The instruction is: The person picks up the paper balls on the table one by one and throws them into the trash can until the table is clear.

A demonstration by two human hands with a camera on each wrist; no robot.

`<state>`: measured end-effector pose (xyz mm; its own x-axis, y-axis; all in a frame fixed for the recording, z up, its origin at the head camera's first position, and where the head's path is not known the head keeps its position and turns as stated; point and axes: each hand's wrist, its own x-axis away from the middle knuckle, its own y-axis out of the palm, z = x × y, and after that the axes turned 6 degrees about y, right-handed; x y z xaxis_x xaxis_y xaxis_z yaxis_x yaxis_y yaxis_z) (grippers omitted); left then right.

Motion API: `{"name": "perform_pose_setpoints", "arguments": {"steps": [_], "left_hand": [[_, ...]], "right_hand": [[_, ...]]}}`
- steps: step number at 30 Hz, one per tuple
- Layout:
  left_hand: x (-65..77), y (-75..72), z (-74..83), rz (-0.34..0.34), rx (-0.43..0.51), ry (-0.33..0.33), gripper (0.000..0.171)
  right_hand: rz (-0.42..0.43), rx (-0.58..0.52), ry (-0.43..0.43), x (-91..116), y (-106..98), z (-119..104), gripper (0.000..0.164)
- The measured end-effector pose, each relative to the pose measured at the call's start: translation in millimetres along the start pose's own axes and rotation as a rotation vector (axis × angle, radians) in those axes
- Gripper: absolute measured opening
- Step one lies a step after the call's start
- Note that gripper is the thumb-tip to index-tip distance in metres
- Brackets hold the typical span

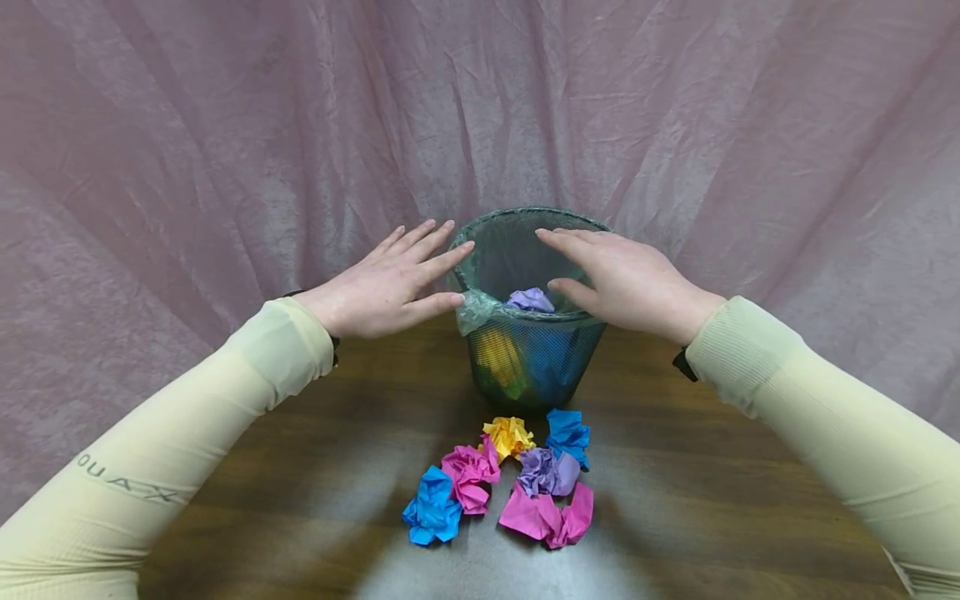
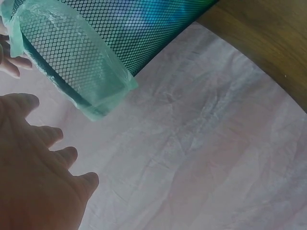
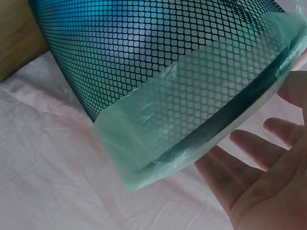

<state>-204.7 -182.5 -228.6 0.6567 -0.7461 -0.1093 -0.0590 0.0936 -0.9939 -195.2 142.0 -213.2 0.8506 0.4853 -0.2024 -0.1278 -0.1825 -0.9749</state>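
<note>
Six crumpled papers lie before the bin

My worktop looks like smooth, softly glossy wood; my crumpled paper balls are rough and matt. The mesh wastebasket has a thin, shiny plastic liner; the drape is sheeny cloth.

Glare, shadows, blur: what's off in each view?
Head: pale glare on the front of the table, dark shadows either side; left wrist: left hand dim against the paler cloth; right wrist: small highlights on the liner, blue showing blurred through the bin.
</note>
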Motion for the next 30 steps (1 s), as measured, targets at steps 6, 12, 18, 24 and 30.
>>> {"name": "perform_pose_setpoints", "arguments": {"steps": [6, 12, 18, 24, 30], "left_hand": [[0.4, -0.2, 1.2, 0.002, -0.003, 0.010, 0.077], [-0.1, -0.9, 2.1, 0.007, -0.004, 0.026, 0.077], [-1.2, -1.6, 5.9, 0.009, -0.002, 0.040, 0.077], [-1.9, -2.8, 13.4, 0.018, -0.007, 0.075, 0.076], [-2.7, -3.1, 22.9, 0.022, -0.019, 0.111, 0.075]], "right_hand": [[0.033, 0.013, -0.025, 4.4, -1.1, 1.4, 0.068], [0.071, 0.035, -0.048, 13.7, -1.8, 1.7, 0.069], [0.101, 0.045, -0.063, 27.6, -2.0, 1.6, 0.071], [0.148, 0.059, -0.107, 45.4, 1.7, 1.6, 0.073], [0.167, 0.089, -0.145, 61.6, 10.3, -0.1, 0.075]]}}
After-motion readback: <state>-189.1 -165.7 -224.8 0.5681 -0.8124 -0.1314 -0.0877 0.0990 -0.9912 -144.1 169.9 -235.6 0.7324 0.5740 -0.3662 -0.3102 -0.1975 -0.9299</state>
